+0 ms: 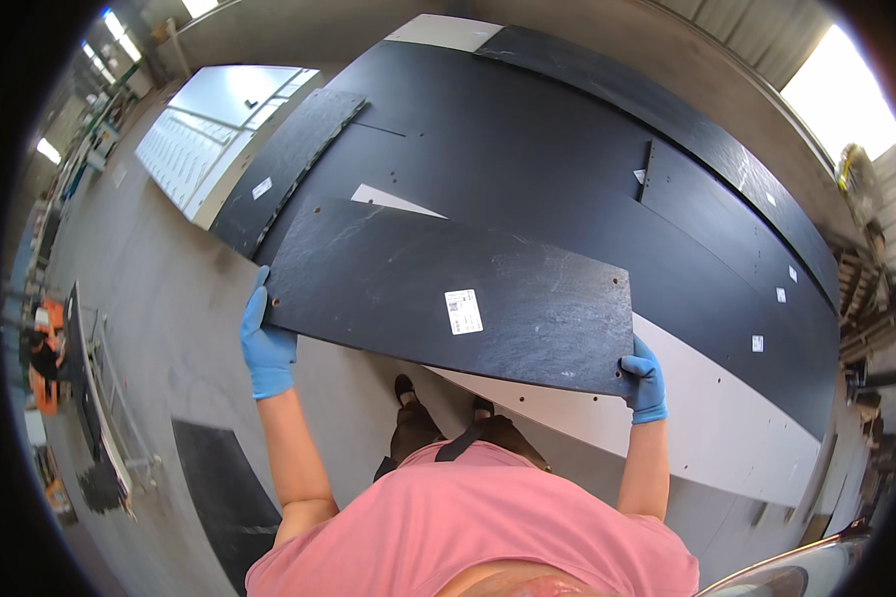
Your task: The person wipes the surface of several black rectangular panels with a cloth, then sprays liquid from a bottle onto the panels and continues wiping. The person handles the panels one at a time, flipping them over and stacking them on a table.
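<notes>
Between my two blue-gloved hands is a dark, stone-patterned board point(388, 276) with drilled holes near its corners and a white printed label point(464, 312). My left hand point(269, 339) grips its left end, thumb side up along the edge. On the right end, my right hand point(646, 380) holds the near corner, its thumb on the upper face. The board is held over the near edge of a stack of large dark panels point(508, 142). A pale panel point(702, 395) shows beneath the dark ones, partly hidden.
A narrow dark board point(291, 164) lies along the stack's left end, and a long one point(612, 89) along its far side. White panels point(224, 97) stand beyond at left. Another dark board point(220, 485) is low at left. A person point(43, 354) is far left.
</notes>
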{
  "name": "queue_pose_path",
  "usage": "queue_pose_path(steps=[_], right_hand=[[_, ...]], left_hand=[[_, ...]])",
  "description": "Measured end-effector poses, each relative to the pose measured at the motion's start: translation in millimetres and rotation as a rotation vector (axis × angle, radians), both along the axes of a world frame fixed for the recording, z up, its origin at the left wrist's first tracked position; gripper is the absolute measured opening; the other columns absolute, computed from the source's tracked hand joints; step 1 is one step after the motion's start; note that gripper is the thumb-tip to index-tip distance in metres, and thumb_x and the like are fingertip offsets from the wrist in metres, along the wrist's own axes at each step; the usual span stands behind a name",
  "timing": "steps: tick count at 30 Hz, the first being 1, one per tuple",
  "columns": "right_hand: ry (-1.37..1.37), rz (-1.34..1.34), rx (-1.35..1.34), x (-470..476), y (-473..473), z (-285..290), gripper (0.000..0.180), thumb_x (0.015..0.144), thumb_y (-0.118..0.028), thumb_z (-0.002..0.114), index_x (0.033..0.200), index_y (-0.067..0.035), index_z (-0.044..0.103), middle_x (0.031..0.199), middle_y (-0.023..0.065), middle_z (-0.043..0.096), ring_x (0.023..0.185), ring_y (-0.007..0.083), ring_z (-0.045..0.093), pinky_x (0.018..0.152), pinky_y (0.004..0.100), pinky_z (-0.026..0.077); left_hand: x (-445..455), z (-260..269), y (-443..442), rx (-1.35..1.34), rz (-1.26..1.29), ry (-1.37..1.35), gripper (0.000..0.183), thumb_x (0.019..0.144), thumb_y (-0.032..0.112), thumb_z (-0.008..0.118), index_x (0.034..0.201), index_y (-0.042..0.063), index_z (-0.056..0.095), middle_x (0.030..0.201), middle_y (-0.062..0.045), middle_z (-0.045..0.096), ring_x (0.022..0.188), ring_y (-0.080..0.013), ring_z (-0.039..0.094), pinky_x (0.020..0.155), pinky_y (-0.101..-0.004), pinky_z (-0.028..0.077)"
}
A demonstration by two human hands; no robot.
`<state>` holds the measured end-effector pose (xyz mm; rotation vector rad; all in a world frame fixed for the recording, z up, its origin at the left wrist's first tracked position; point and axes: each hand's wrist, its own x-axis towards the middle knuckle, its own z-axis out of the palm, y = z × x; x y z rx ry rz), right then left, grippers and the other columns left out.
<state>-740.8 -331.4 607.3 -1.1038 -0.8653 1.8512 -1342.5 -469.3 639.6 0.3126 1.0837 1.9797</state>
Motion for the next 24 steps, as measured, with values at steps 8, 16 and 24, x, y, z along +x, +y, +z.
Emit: queue_pose_path(steps=[8,16,24], right_hand=[[-0.116,-0.127,-0.031,-82,-10,11,0.074,0.083,-0.003,0.061,0.155,0.011,0.053,0.117,0.0093,0.074,0.09,0.0125,0.068,0.082,0.0275,0.057],[-0.188,-0.221,-0.031,-113,-15,4,0.065,0.086,-0.004,0.063,0.15,0.01,0.059,0.11,0.0079,0.074,0.088,0.0134,0.067,0.081,0.0286,0.056],[-0.232,-0.156,0.125,-80,107,7,0.053,0.09,-0.005,0.068,0.141,0.005,0.066,0.111,0.0041,0.075,0.089,0.0117,0.066,0.082,0.0265,0.053]], left_hand=[[-102,-30,56,-0.057,-0.199,0.019,0.049,0.109,0.019,0.06,0.156,0.008,0.061,0.156,-0.014,0.06,0.142,-0.0295,0.059,0.117,-0.0518,0.051],[-142,-24,142,-0.175,-0.421,0.157,0.051,0.106,0.014,0.066,0.156,0.007,0.061,0.15,-0.012,0.065,0.137,-0.0225,0.062,0.113,-0.0428,0.053],[-143,-29,279,-0.186,-0.556,0.456,0.059,0.104,0.006,0.068,0.159,-0.008,0.052,0.155,-0.015,0.063,0.139,-0.0222,0.061,0.119,-0.0333,0.046]])
